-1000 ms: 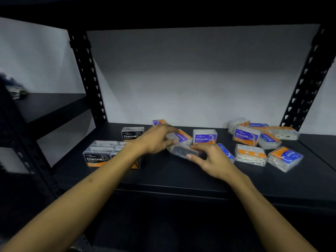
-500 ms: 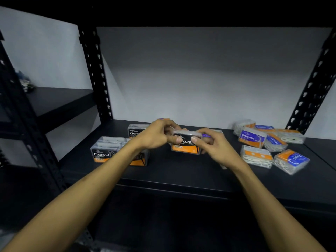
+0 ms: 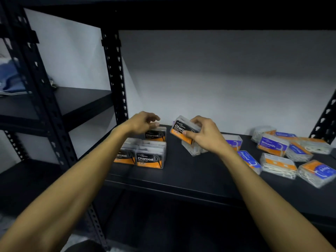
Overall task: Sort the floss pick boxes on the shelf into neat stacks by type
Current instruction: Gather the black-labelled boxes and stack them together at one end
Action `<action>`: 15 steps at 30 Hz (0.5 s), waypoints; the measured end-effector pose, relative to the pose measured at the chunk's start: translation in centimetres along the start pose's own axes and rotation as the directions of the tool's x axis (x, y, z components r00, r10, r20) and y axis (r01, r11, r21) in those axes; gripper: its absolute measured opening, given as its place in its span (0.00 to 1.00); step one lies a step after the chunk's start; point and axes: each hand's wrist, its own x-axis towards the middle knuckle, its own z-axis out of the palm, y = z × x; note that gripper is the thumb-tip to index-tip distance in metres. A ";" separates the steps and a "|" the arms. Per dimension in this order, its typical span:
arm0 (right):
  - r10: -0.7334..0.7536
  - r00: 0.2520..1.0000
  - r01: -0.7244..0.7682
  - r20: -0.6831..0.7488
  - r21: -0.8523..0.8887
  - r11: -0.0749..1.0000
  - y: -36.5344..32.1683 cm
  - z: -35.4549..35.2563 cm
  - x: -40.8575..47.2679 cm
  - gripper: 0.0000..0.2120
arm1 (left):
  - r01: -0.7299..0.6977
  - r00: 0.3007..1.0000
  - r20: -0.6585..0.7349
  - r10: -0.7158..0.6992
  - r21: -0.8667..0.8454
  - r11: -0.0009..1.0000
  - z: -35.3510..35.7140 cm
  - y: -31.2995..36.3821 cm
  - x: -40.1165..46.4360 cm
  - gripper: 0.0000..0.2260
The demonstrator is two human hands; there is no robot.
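Observation:
My right hand (image 3: 203, 133) grips a black-and-orange Charcoal box (image 3: 180, 129), tilted and lifted above the black shelf (image 3: 181, 175). My left hand (image 3: 143, 122) hovers with its fingers apart, holding nothing, just above a single Charcoal box (image 3: 156, 136) at the back left. In front of that one stand two more Charcoal boxes (image 3: 150, 158) side by side. Purple-and-orange Smooth box (image 3: 271, 145) and Round boxes (image 3: 316, 172) lie scattered on the right half. A clear box (image 3: 192, 149) lies partly hidden under my right hand.
Black perforated uprights (image 3: 116, 77) frame the bay at the left and the far right. A lower side shelf (image 3: 72, 99) on the left carries a blue cloth (image 3: 11, 79). A white wall closes the back.
The left hand has let go of the Charcoal box and moved left over the Charcoal group. The right hand alone now holds the box, lifted and tilted. The view has shifted rightward.

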 end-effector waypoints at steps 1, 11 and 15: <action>0.009 1.000 -0.009 0.007 0.000 1.000 -0.4 0.6 0.6 0.14 | 0.035 0.999 -0.018 -0.034 0.044 0.998 0.2 -0.9 0.4 0.18; 0.005 0.987 0.015 0.162 -0.124 0.992 -0.9 5.5 3.8 0.24 | 0.085 0.996 0.009 -0.085 -0.010 0.996 -0.4 -4.6 2.0 0.12; -0.012 0.958 0.100 0.285 -0.298 0.949 -1.5 6.3 5.1 0.22 | 0.119 0.990 0.089 -0.108 -0.129 0.985 -2.4 -7.7 0.8 0.12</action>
